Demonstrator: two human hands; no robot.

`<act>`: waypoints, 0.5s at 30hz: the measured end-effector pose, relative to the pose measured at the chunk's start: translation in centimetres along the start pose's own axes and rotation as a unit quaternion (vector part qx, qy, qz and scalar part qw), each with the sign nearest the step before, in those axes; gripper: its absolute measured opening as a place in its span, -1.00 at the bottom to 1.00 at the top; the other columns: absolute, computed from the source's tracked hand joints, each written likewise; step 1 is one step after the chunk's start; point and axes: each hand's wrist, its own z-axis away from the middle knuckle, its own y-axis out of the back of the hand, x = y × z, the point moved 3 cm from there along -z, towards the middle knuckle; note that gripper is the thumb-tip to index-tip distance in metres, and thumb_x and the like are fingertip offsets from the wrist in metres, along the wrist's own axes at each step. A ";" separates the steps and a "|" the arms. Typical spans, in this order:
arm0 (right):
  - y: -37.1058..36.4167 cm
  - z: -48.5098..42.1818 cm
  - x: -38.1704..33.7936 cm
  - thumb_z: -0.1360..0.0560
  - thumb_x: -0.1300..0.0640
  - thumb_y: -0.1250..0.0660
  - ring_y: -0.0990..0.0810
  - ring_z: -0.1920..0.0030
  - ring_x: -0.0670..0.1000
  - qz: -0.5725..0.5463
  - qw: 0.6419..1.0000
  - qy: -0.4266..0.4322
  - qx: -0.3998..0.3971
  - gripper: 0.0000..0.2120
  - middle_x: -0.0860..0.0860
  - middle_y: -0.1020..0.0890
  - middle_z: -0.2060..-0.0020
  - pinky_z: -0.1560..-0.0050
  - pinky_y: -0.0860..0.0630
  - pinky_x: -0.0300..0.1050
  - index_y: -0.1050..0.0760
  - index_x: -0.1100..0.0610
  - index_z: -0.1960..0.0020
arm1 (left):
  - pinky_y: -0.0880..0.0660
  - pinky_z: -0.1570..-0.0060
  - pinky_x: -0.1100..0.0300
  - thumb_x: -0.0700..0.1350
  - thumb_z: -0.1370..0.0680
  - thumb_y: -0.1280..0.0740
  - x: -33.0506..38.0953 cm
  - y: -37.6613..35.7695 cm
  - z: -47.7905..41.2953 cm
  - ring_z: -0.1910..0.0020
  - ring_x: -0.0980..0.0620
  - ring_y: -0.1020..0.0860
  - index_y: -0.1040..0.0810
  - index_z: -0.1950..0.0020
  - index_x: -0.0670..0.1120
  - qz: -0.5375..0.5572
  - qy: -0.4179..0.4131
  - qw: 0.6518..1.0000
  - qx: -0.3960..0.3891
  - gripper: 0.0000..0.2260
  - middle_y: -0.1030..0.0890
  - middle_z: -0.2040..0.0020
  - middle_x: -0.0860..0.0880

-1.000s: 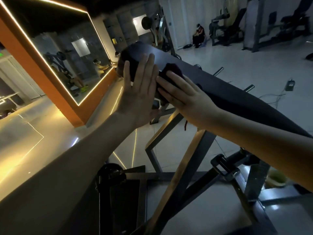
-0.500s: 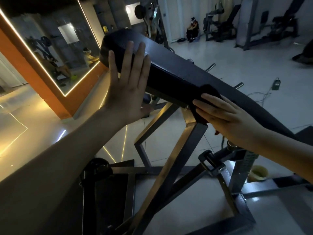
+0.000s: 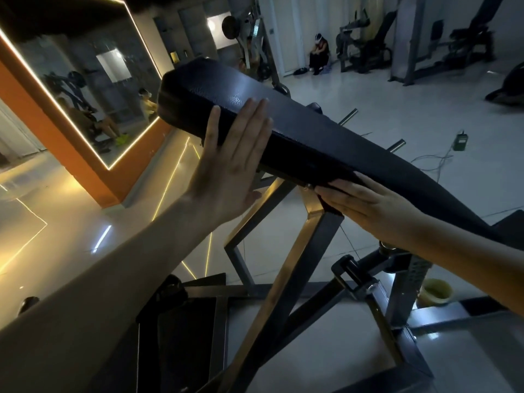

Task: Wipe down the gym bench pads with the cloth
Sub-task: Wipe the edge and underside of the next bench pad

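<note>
A long black padded bench pad (image 3: 306,129) slopes up from lower right to upper left on a steel frame. My left hand (image 3: 229,168) lies flat against the pad's near side close to its upper end, fingers straight and together, holding nothing. My right hand (image 3: 368,205) presses a dark cloth (image 3: 331,191) against the pad's lower side edge, just above a frame strut. Only a small dark strip of the cloth shows beyond my fingers; the rest is hidden under the hand.
The bench's steel frame (image 3: 283,279) spreads out below, with a locking pin bracket (image 3: 354,276). A yellow cup (image 3: 435,292) sits on the floor at the lower right. A lit mirror (image 3: 85,89) lines the left wall. A person (image 3: 320,53) sits by the far wall among machines.
My right hand has slid the cloth down along the pad's side edge, from near the top end toward the lower part. My left hand stays flat on the pad's side.
</note>
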 end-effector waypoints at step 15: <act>2.2 -7.0 0.2 -0.58 0.33 -0.09 -0.13 -0.52 0.15 0.010 0.997 -0.030 0.067 -0.49 0.08 -0.24 -0.51 -0.51 -0.13 0.18 -0.20 0.14 -0.52 | 0.14 -0.42 -0.31 0.33 -0.50 -0.04 1.0 -0.4 0.0 -0.58 -0.25 0.06 0.26 -0.55 -0.30 -0.005 0.021 1.000 0.014 -0.07 0.09 -0.60 -0.28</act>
